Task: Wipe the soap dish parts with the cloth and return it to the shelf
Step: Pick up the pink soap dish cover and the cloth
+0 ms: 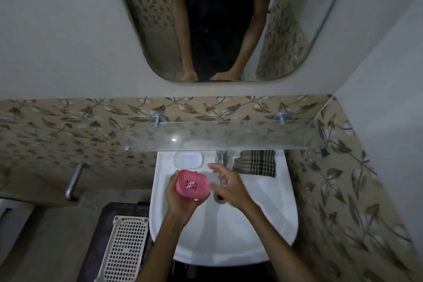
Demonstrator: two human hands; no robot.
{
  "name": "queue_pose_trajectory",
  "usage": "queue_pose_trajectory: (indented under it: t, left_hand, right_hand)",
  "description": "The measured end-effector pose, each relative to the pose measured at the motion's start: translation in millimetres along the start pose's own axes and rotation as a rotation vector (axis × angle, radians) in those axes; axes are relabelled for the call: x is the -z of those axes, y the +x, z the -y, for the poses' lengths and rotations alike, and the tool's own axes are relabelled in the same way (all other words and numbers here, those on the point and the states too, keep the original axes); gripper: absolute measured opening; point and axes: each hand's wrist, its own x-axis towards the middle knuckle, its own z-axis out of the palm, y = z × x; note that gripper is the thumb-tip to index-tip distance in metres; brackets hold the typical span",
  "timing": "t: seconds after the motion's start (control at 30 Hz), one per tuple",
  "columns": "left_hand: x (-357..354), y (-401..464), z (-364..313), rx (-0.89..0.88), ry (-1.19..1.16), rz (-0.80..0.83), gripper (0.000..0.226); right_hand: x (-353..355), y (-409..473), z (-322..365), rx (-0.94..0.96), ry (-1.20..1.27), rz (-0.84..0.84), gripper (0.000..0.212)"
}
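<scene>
Over the basin, the left hand (180, 199) grips the pink soap dish tray (193, 186), likely light, stiff, slippery plastic best held by its rims, while the right hand (229, 186) hovers released, the checked cloth (255, 162) at two o'clock.

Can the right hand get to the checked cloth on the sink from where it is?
Probably yes. The right hand is open and holds nothing, and the checked cloth lies on the sink's back ledge just beyond it. Only the tap stands close by, left of the cloth, not across it.
</scene>
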Motion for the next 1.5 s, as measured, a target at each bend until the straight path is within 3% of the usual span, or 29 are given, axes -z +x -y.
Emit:
queue_pose_trajectory:
  t: [0.07, 0.1, 0.13, 0.2, 0.33, 0.4, 0.5, 0.63, 0.77, 1.03, 1.3, 1.4, 1.5]
  left_hand:
    - [1, -1, -1, -0.041, 0.0, -0.042, 0.037]
    - [2, -2, 0, -0.058, 0.006, -0.048, 0.034]
    - [2, -2, 0, -0.073, 0.021, -0.05, 0.032]
    - [3, -3, 1, -0.103, 0.065, -0.068, 0.029]
    - [6, -4, 6, -0.13, 0.107, -0.067, 0.022]
    - [10, -5, 8, -0.137, 0.108, -0.08, 0.022]
    - [10, -8, 9, -0.148, 0.118, -0.1, 0.021]
    - [11, -14, 11, -0.147, 0.144, -0.109, 0.021]
    - [15, -18, 12, -0.154, 0.154, -0.1, 0.02]
    - [14, -26, 12, -0.154, 0.143, -0.116, 0.023]
    - [12, -30, 16, -0.143, 0.158, -0.135, 0.023]
    - [12, -33, 17, -0.142, 0.171, -0.134, 0.022]
    - [13, -35, 15, -0.14, 0.182, -0.138, 0.021]
  right_hand:
    - [16, -1, -16, -0.119, 0.105, -0.459, 0.02]
    - [26, 0, -22, -0.22, 0.114, -0.657, 0.019]
    - [38, 4, -28, -0.333, 0.127, -0.791, 0.019]
    - [61, 15, -40, -0.506, 0.143, -0.887, 0.023]
    - [91, 33, -50, -0.595, -0.058, -0.764, 0.049]
    - [91, 37, -46, -0.447, -0.274, -0.653, 0.05]
    - [78, 38, -39, -0.193, -0.633, -0.331, 0.045]
    - [67, 32, -48, -0.212, -0.815, -0.168, 0.068]
    - [79, 33, -51, -0.16, -0.837, -0.167, 0.049]
    - [104, 43, -48, -0.16, -0.539, -0.151, 0.027]
    - [80, 43, -34, -0.249, -0.505, -0.203, 0.027]
    - [68, 46, -27, -0.291, -0.633, -0.207, 0.041]
    - [64, 49, -25, -0.309, -0.69, -0.22, 0.033]
